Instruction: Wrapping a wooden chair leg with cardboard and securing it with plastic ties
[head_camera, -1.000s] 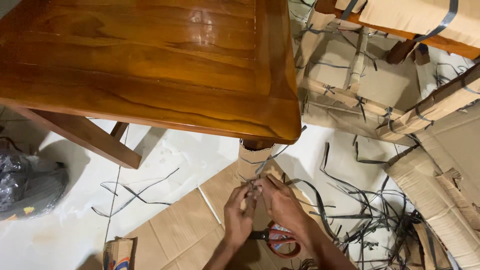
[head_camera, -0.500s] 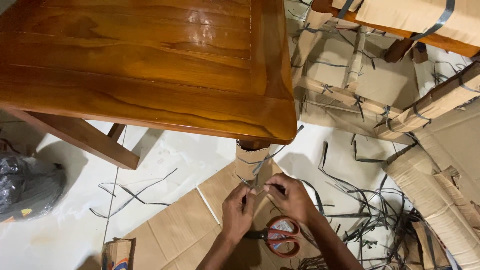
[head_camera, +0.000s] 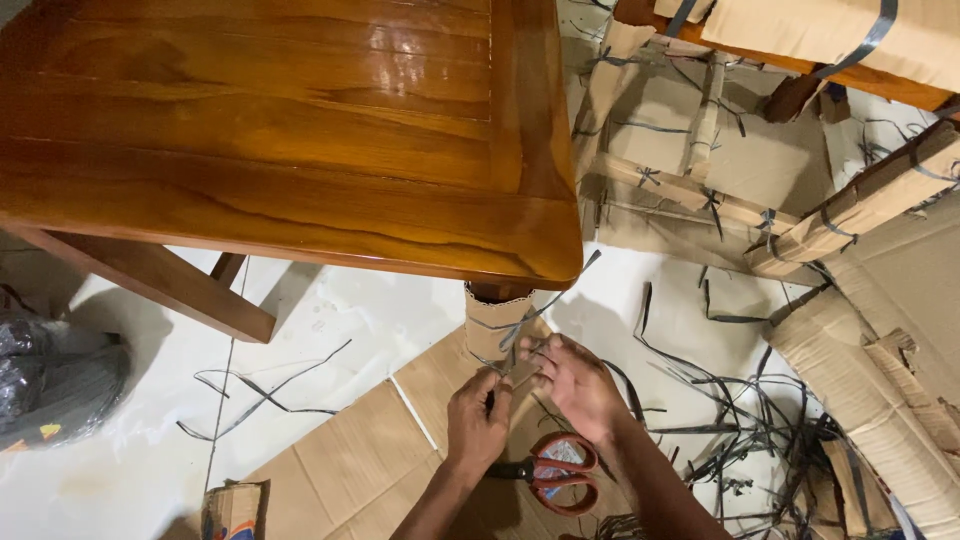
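A glossy brown wooden table fills the upper left. Its near leg is wrapped in corrugated cardboard, bound by a thin dark plastic strap. My left hand pinches the strap at the lower part of the wrap. My right hand has its fingers on the strap and the cardboard edge just to the right. Both hands are low on the leg, above flat cardboard on the floor. Red-handled scissors lie on that cardboard under my right wrist.
Flat cardboard sheets cover the white floor. Loose dark straps tangle at the right. Cardboard-wrapped furniture parts stand at the upper right. A dark plastic bag sits at the left edge.
My hands, pressed together on the strap a second ago, have parted; my right hand has spread its fingers and shifted up against the wrap. The view has drifted slightly.
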